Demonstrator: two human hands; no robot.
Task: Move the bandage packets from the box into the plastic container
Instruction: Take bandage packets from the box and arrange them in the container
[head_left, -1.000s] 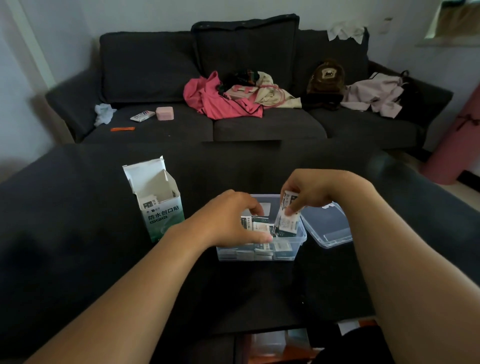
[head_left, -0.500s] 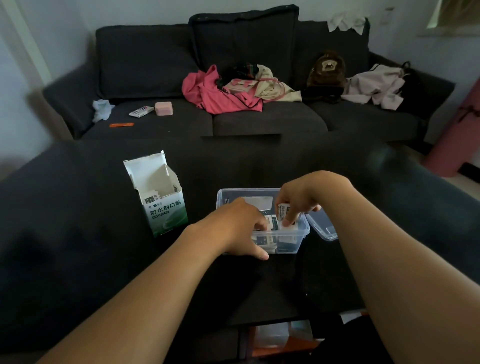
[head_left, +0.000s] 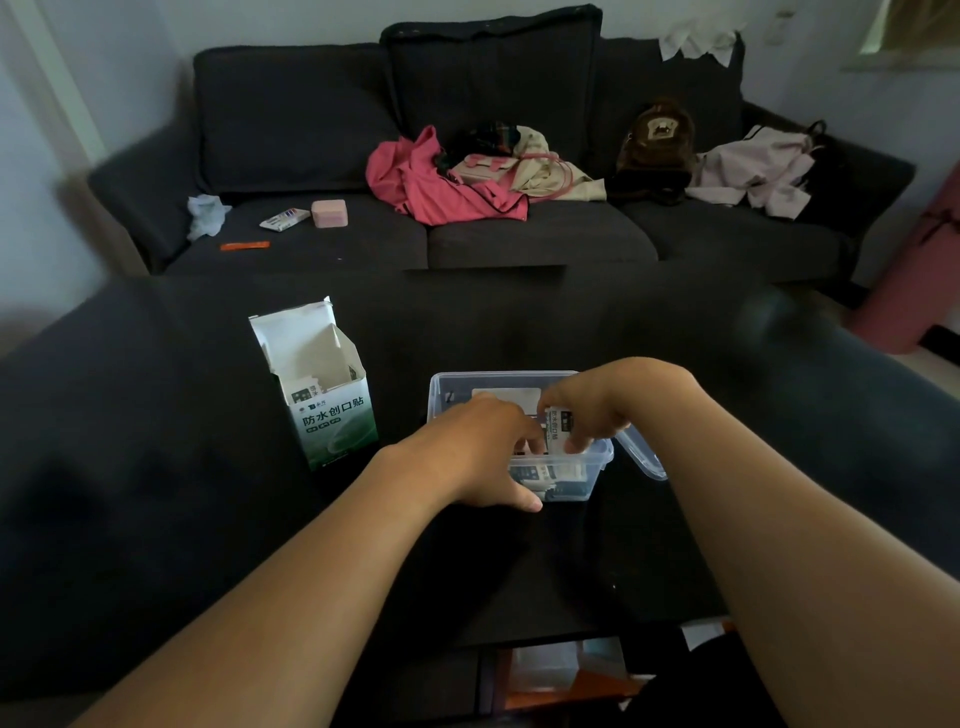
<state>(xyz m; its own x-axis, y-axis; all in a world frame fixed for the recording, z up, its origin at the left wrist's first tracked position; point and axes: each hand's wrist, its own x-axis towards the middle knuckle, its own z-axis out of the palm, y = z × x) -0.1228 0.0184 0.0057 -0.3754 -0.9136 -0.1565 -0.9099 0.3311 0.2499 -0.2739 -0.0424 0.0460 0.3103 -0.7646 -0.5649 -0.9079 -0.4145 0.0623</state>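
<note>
You are mid-placement: your right hand (head_left: 592, 410) holds a bandage packet (head_left: 560, 423) upright, fingers and thumb pinched on it, just inside the near right part of the plastic container (head_left: 519, 382) at the centre of the frame. Your left hand (head_left: 483, 452) curls over the container's near left wall, thumb on the outside and fingers dipping in among the packets already lying there (head_left: 550, 474); whether its grip is on a packet or only on the wall, the view does not show. The container's lid (head_left: 641, 457) lies just beside it on the right, on the dark tabletop (head_left: 156, 467).

The box (head_left: 322, 395) stands open to the left of centre, apart from the container, and at least one packet (head_left: 304, 391) shows in its mouth, so the task looks unfinished.

Next, by my reading, you let go of the packet so it settles with the others, then reach left to the box mouth. Take care not to tip the light box as you draw out.
</note>
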